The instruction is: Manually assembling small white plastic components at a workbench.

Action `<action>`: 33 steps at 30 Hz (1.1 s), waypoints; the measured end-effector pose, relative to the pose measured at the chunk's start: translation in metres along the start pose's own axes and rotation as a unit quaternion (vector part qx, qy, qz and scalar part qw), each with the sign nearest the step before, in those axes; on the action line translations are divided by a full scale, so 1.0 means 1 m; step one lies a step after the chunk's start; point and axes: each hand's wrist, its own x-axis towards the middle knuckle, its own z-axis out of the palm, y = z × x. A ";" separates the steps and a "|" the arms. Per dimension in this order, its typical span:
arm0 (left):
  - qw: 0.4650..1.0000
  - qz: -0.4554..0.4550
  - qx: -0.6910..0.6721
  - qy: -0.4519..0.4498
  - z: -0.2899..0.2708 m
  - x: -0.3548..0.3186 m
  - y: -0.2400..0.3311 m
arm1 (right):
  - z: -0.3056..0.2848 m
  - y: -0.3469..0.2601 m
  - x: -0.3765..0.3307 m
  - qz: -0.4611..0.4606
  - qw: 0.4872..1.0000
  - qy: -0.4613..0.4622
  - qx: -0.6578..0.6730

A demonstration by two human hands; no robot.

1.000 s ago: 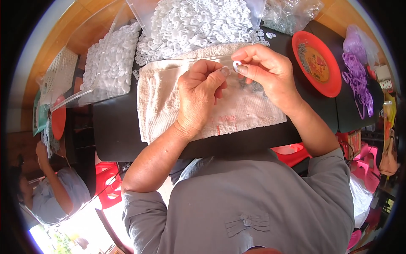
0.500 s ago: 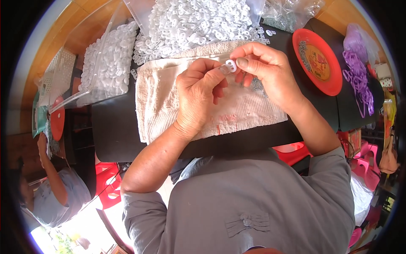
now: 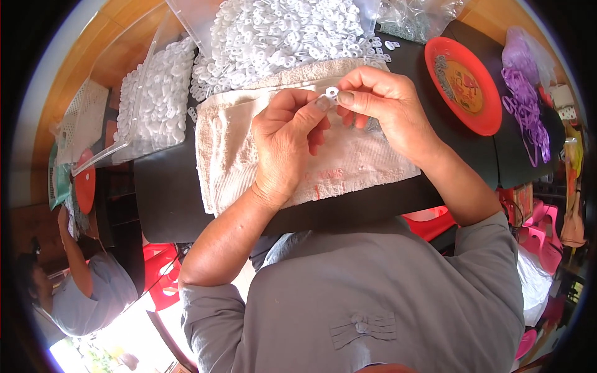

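Note:
A small white plastic piece with a hole (image 3: pixel 332 92) is pinched between the fingertips of both hands, above a folded beige towel (image 3: pixel 239 161). My left hand (image 3: pixel 289 124) grips it from the left with thumb and forefinger. From the right, my right hand (image 3: pixel 385 105) holds it between thumb and forefinger, the other fingers curled below. Some small grey metal bits (image 3: pixel 373 124) lie on the towel, partly hidden behind my right hand. Beyond the towel spreads a big heap of similar white pieces (image 3: pixel 286 43).
A clear bin of white pieces (image 3: pixel 155 93) stands at the left. On the right are a red plate (image 3: pixel 494 115) holding small grey metal bits and a purple ribbon bundle (image 3: pixel 525 105). A clear bag (image 3: pixel 416 18) lies at the back. Another person (image 3: pixel 93 286) works at far left.
The white piece has turned between my fingertips and shifted slightly left. Both hands stay close together over the towel, and the whole view has shifted a little.

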 end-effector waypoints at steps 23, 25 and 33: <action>0.995 0.073 -0.001 -0.065 0.001 -0.003 -0.002 | -0.019 -0.011 0.004 -0.022 0.998 -0.063 -0.016; 0.993 0.086 0.000 -0.083 0.000 -0.003 -0.001 | -0.024 -0.011 0.005 0.002 0.989 -0.147 -0.025; 0.979 0.150 0.013 -0.138 0.002 -0.003 -0.002 | -0.019 -0.011 0.003 0.043 0.990 -0.135 0.022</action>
